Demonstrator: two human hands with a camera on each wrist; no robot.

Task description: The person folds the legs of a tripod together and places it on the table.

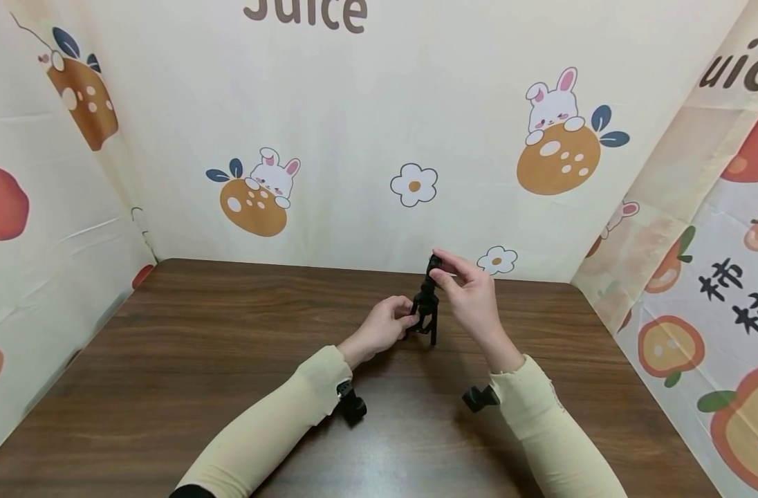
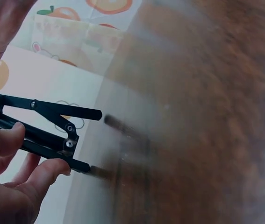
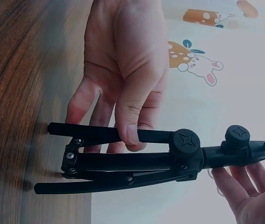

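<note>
A small black mini tripod (image 1: 425, 301) stands roughly upright over the table, its head end up. My left hand (image 1: 384, 328) pinches one leg between thumb and fingers, low on the left side. Up at the tripod's top, my right hand (image 1: 476, 299) holds the head between thumb and fingertips. In the right wrist view the legs (image 3: 99, 187) are only slightly spread, joined by hinged braces to the centre column. Two round knobs, a larger one (image 3: 186, 141) and a smaller one (image 3: 238, 136), sit along the column. Whether the feet touch the table cannot be told.
The brown wood-grain table (image 1: 198, 360) spreads in front and to both sides. A printed cloth (image 1: 354, 138) with rabbits, fruit and flowers hangs behind, close to the tripod; more cloth hangs at the left and right. Black wrist cameras (image 1: 353, 404) hang under both sleeves.
</note>
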